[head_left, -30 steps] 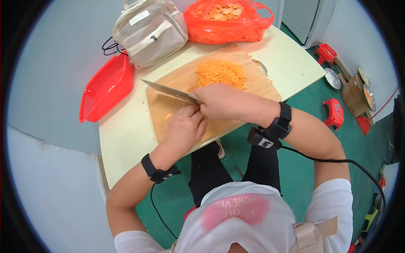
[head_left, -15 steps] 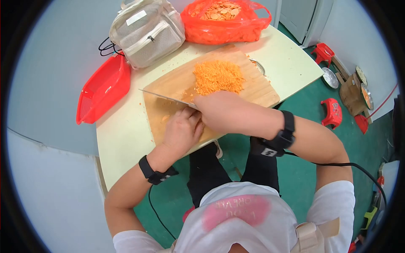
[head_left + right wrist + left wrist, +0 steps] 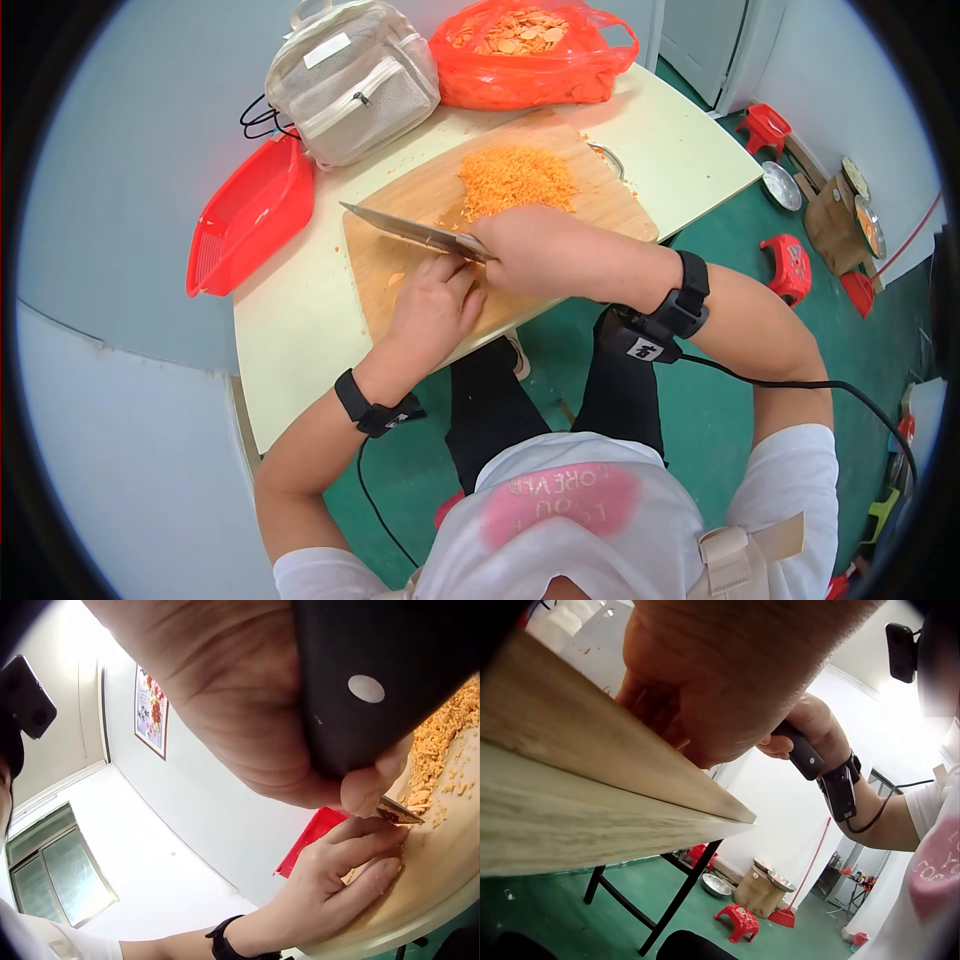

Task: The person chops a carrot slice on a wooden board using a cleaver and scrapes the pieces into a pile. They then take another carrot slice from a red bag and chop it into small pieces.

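The right hand [image 3: 525,250] grips the knife [image 3: 405,228] by its black handle [image 3: 375,690]. Its blade points to the upper left over the wooden cutting board [image 3: 385,185], flat side showing. Against the blade's near side, the left hand [image 3: 425,310] rests on the board with bent fingers. In the right wrist view, an orange sliver [image 3: 349,877] shows between the left hand's [image 3: 315,889] thumb and fingers; the rest under them is hidden. Beyond the right hand lies a pile of finely chopped orange bits [image 3: 515,180]. One small slice [image 3: 396,278] lies left of the left hand.
A red tray [image 3: 250,220] is on the left, beside a light mesh backpack [image 3: 355,85]. Behind the board sits a red plastic bag [image 3: 530,75] of orange slices. The board's metal handle [image 3: 610,160] is at its far right. Red stools [image 3: 788,270] stand on the green floor.
The knife has lifted and tipped, going from nearly edge-on half a second ago to showing its flat side. The right hand has shifted slightly with it; the left hand has stayed almost in place.
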### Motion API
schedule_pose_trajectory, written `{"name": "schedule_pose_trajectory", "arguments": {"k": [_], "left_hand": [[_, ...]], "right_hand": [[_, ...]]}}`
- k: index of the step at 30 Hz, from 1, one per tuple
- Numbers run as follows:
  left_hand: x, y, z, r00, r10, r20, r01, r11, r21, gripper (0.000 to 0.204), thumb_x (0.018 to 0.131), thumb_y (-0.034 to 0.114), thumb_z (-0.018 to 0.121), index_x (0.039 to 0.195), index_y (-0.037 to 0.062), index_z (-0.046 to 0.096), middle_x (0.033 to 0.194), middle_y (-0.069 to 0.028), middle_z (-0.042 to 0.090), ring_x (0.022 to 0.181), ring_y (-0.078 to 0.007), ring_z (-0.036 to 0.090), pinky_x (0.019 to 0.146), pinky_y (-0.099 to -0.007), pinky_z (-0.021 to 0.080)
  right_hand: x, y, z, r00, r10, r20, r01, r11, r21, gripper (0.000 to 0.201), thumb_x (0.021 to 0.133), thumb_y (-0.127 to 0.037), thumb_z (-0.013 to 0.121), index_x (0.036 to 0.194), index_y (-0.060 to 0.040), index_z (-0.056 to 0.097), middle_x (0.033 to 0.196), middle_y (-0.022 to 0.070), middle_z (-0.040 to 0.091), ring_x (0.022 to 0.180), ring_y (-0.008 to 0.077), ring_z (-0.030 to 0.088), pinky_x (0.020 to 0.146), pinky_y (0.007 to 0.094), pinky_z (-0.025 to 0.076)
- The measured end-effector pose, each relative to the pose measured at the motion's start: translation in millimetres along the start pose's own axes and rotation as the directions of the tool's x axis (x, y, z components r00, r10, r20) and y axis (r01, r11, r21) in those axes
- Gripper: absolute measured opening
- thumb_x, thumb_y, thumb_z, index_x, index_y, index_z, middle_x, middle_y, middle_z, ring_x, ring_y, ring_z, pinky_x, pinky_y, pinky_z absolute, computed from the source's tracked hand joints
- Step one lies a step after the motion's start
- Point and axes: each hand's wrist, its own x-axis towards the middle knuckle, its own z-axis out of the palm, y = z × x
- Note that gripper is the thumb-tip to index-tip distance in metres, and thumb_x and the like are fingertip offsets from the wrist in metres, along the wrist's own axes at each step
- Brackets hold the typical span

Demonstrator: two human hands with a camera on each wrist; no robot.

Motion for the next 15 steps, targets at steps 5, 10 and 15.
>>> {"name": "schedule_pose_trajectory", "arguments": {"k": [5, 10, 15], "left_hand": [[-2, -1, -1, 1.0, -0.009, 0.029, 0.009, 1.0, -0.008, 0.022, 0.078, 0.011, 0.068, 0.097, -0.0003, 0.066, 0.099, -0.0153, 0.063, 0.093, -0.0336, 0.06, 0.082, -0.0419, 0.05], [4, 0, -5, 0.999, 0.014, 0.031, -0.014, 1.0, -0.015, 0.022, 0.079, 0.011, 0.068, 0.098, 0.0007, 0.066, 0.097, -0.016, 0.063, 0.091, -0.0346, 0.06, 0.08, -0.0427, 0.05], [-3, 3, -5, 0.999, -0.006, 0.033, 0.006, 1.0, 0.007, 0.023, 0.08, 0.011, 0.067, 0.101, 0.0015, 0.066, 0.097, -0.0169, 0.063, 0.091, -0.0348, 0.06, 0.079, -0.0428, 0.05]], "right_hand": [[1, -9, 3, 0.999, 0.016, 0.035, -0.014, 0.999, -0.05, 0.019, 0.083, -0.013, 0.054, 0.096, -0.0011, 0.061, 0.088, 0.0222, 0.066, 0.085, 0.0407, 0.064, 0.075, 0.0472, 0.05], [18, -7, 6, 1.0, 0.011, 0.004, -0.011, 1.0, -0.014, 0.02, 0.082, -0.012, 0.054, 0.096, -0.0011, 0.061, 0.088, 0.0225, 0.066, 0.085, 0.0404, 0.064, 0.075, 0.0474, 0.05], [16, 3, 5, 1.0, 0.025, -0.017, -0.025, 0.999, 0.039, 0.02, 0.082, -0.013, 0.054, 0.095, -0.0013, 0.061, 0.088, 0.0228, 0.066, 0.085, 0.0403, 0.064, 0.076, 0.0474, 0.05]]}}
